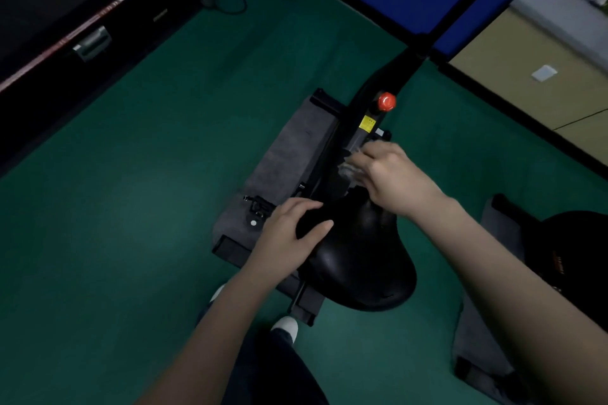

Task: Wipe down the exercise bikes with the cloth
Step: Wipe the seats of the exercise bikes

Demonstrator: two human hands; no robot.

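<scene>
cloth (349, 170) mostly hidden under right hand (393, 174), seemingly on bike frame (357, 138)

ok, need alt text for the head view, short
Seen from above, a person's right hand presses a pale cloth against a black exercise bike's frame while the left hand rests on the front of its black saddle. The bike stands on a grey mat over green floor.

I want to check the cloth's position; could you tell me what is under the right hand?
A pale cloth shows beneath the right hand, pressed on the bike frame. The hand covers most of the cloth.
</scene>
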